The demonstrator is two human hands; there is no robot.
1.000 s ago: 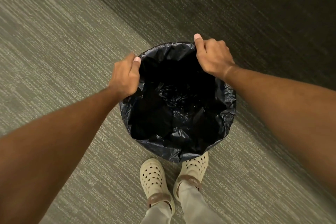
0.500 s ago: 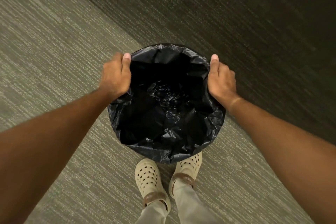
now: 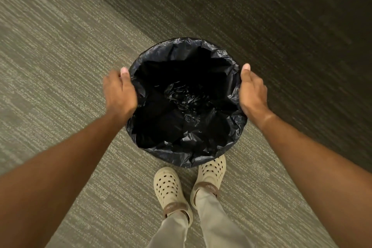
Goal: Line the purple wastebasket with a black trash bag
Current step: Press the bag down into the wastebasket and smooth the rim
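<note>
I see the crinkled black plastic trash bag [image 3: 185,106] spread open in a round mouth, folded over the rim so the wastebasket beneath is hidden; it stands on the striped grey carpet floor [image 3: 60,66], just ahead of my beige perforated clogs [image 3: 168,187]. My left hand [image 3: 119,92] and right hand [image 3: 252,91] cup opposite sides of the bag's rim, each grip loosely apart, palms against plastic.

Purple wastebasket wholly hidden under black trash bag [image 3: 181,151]; left hand [image 3: 118,94] motion-blurred, fingers out of sight
</note>
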